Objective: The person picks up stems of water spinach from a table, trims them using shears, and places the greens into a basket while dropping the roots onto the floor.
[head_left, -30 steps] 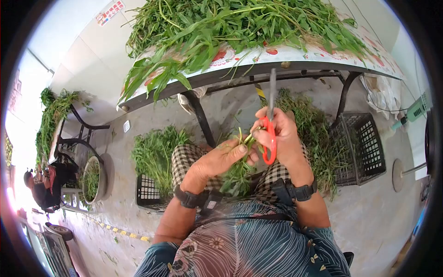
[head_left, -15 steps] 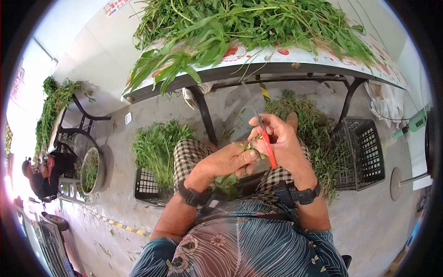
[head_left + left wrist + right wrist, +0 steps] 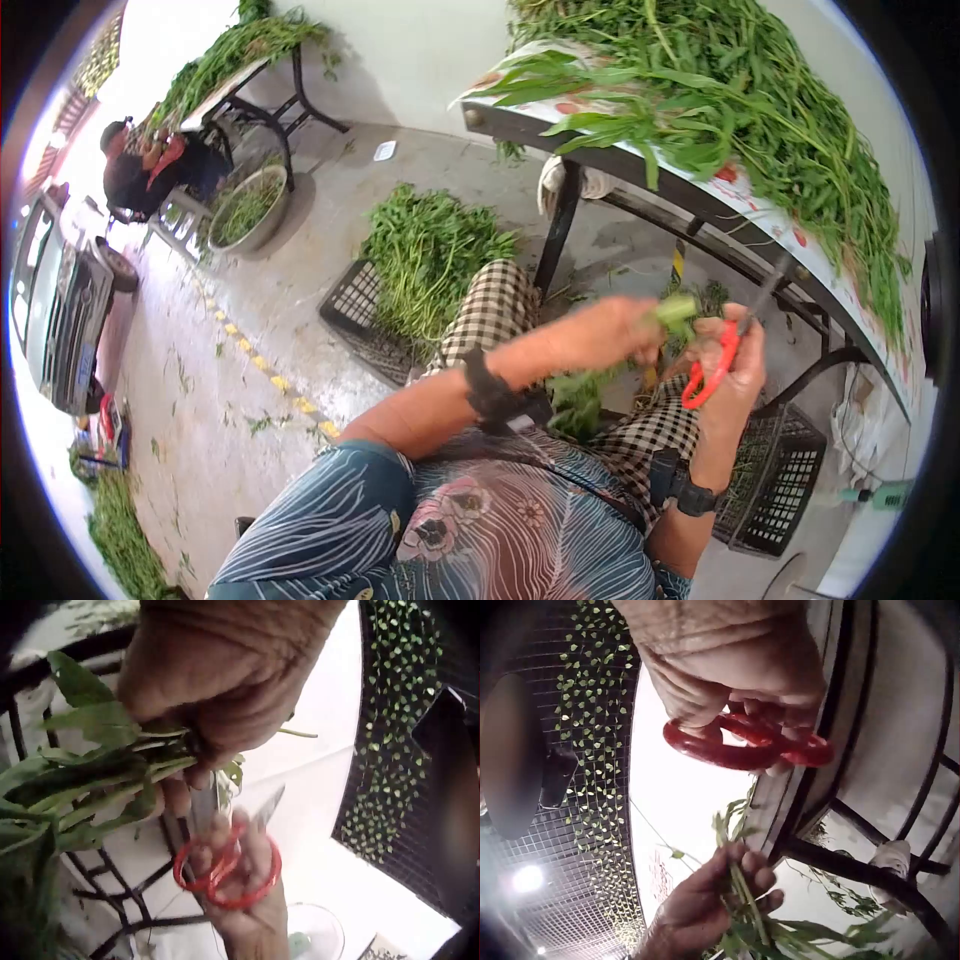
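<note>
My left hand (image 3: 608,330) grips a small bunch of green stems (image 3: 677,309), blurred in the head view, with leaves (image 3: 580,400) hanging below it. In the left wrist view the fingers curl round the stems (image 3: 172,766). My right hand (image 3: 735,365) holds red-handled scissors (image 3: 712,372) just to the right of the left hand, fingers through the loops. The blades point up and away, and look parted in the left wrist view. In the right wrist view the red handles (image 3: 727,750) sit above the left hand (image 3: 705,900), apart from it.
A table (image 3: 620,150) heaped with greens (image 3: 740,100) stands ahead and right. Greens (image 3: 430,250) fill a black crate (image 3: 352,300) at the left; another crate (image 3: 775,480) stands right. Further left are a round tub (image 3: 265,225), a seated person (image 3: 135,170) and a car (image 3: 65,290).
The head view has swung left. My left hand, gripping the stems, has drawn apart from my right hand, which still holds the scissors.
</note>
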The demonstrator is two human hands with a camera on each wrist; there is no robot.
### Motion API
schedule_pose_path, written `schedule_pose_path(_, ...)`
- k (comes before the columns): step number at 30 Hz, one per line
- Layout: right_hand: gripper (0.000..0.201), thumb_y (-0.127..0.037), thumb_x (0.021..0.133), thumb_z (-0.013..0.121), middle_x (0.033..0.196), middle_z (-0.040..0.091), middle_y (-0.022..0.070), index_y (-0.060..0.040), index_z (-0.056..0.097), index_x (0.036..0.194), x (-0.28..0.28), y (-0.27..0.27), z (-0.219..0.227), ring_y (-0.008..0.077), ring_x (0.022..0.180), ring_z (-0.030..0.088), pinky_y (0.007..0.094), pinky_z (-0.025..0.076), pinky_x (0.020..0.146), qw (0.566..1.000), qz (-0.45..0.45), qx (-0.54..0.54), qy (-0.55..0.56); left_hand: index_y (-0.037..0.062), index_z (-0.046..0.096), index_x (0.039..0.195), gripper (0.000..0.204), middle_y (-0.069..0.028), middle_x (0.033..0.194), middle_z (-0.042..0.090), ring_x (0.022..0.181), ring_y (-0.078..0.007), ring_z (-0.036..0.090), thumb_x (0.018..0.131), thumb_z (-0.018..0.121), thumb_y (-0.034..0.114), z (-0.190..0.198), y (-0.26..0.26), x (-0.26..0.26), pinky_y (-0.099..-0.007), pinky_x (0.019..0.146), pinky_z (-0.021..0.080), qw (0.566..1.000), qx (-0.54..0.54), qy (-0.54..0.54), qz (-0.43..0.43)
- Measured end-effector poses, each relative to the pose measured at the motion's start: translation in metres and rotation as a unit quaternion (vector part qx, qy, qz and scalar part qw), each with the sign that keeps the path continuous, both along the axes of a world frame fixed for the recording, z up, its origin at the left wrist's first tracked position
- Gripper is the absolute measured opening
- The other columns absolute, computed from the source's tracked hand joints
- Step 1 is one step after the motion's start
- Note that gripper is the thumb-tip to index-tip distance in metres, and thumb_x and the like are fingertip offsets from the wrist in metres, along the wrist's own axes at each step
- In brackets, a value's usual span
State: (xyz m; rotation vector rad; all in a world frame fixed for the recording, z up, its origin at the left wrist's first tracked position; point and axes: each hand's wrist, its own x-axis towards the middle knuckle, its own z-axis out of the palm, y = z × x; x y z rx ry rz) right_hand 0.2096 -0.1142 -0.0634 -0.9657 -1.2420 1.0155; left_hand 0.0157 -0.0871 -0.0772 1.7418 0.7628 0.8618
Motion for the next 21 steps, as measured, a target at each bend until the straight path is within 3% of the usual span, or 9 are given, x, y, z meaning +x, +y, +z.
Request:
schedule_pose_path(3,0.038,-0.016,0.083,0.063,0.086,0.061,0.0072,-0.0009,0.047,0.115,0.001,0.002,0.01,0.0112,0.07,0.056,0.0238,0.046,0.064,1.0,0.02,-0.014,0.018,-0.0006,0.055,0.097,0.018,-0.0075,0.082,0.062,0.077,-0.0165,0.059,0.092,0.044,0.012,0.026,0.012,-0.059,-0.0312,0.074,0.049,0.983,0.0,-0.082,0.166)
schedule_pose_path(5,0.04,-0.02,0.083,0.064,0.084,0.061,0.0065,-0.0006,0.048,0.114,-0.002,0.004,0.009,0.0107,0.069,0.055,0.0238,0.046,0.064,0.997,0.065,-0.038,-0.013,0.0008,0.056,0.098,0.018,-0.0073,0.086,0.062,0.083,-0.0179,0.06,0.092,0.043,0.013,0.014,0.024,-0.13,-0.032,0.077,0.048,0.949,0.184,0.07,0.247)
schedule_pose_path(6,0.041,-0.023,0.084,0.065,0.083,0.061,0.0062,-0.0004,0.049,0.114,-0.004,0.005,0.008,0.0104,0.068,0.055,0.0237,0.046,0.064,0.994,0.088,-0.051,-0.028,0.002,0.056,0.099,0.019,-0.0077,0.091,0.063,0.085,-0.0188,0.06,0.092,0.044,0.014,0.011,0.025,-0.162,-0.0327,0.077,0.048,0.957,0.055,-0.059,0.278)
schedule_pose_path(7,0.041,-0.024,0.084,0.065,0.083,0.061,0.006,-0.0005,0.049,0.114,-0.007,0.006,0.003,0.0101,0.068,0.055,0.0237,0.046,0.063,0.992,0.105,-0.056,-0.04,0.0031,0.056,0.101,0.019,-0.008,0.096,0.063,0.088,-0.0198,0.06,0.092,0.044,0.016,0.006,0.02,-0.188,-0.0335,0.077,0.048,0.932,-0.075,-0.188,0.302)
schedule_pose_path(9,0.042,-0.027,0.084,0.065,0.082,0.061,0.0057,-0.0006,0.05,0.113,-0.014,0.012,-0.013,0.0095,0.067,0.055,0.0237,0.046,0.063,0.986,0.141,-0.065,-0.062,0.0042,0.055,0.104,0.021,-0.0096,0.103,0.063,0.088,-0.0209,0.06,0.093,0.046,0.02,-0.009,0.007,-0.221,-0.0357,0.076,0.048,0.866,-0.131,-0.251,0.412)
schedule_pose_path(12,0.044,-0.031,0.085,0.064,0.082,0.061,0.006,-0.0006,0.049,0.114,-0.018,0.018,-0.028,0.0091,0.067,0.055,0.0244,0.046,0.062,0.979,0.148,-0.127,-0.057,0.0027,0.054,0.106,0.023,-0.0127,0.106,0.062,0.086,-0.0205,0.061,0.093,0.047,0.021,-0.065,-0.008,-0.272,-0.0369,0.073,0.048,0.796,-0.195,-0.193,0.54)
schedule_pose_path(15,0.041,-0.028,0.086,0.061,0.08,0.061,0.006,-0.0009,0.049,0.115,-0.015,0.022,-0.042,0.009,0.068,0.054,0.0251,0.046,0.062,0.973,0.142,-0.168,-0.068,0.0064,0.054,0.1,0.018,-0.0061,0.092,0.062,0.084,-0.0182,0.057,0.092,0.044,0.019,-0.101,-0.023,-0.304,-0.0366,0.068,0.043,0.709,-0.217,-0.248,0.623)
schedule_pose_path(18,0.038,-0.026,0.087,0.059,0.08,0.06,0.0061,-0.0013,0.049,0.114,-0.016,0.024,-0.046,0.0092,0.068,0.054,0.0253,0.046,0.062,0.967,0.128,-0.203,-0.08,0.0029,0.051,0.095,0.013,-0.0063,0.081,0.059,0.078,-0.0213,0.057,0.092,0.045,0.014,-0.127,-0.031,-0.327,-0.0367,0.067,0.044,0.66,-0.199,-0.362,0.627)
schedule_pose_path(21,0.037,-0.025,0.087,0.059,0.08,0.06,0.0062,-0.0018,0.05,0.114,-0.016,0.027,-0.059,0.0094,0.068,0.053,0.0256,0.046,0.063,0.964,0.123,-0.226,-0.072,0.0014,0.048,0.088,0.011,-0.0061,0.073,0.053,0.073,-0.0231,0.056,0.091,0.047,0.012,-0.14,-0.021,-0.33,-0.0384,0.07,0.046,0.578,-0.192,-0.455,0.65)
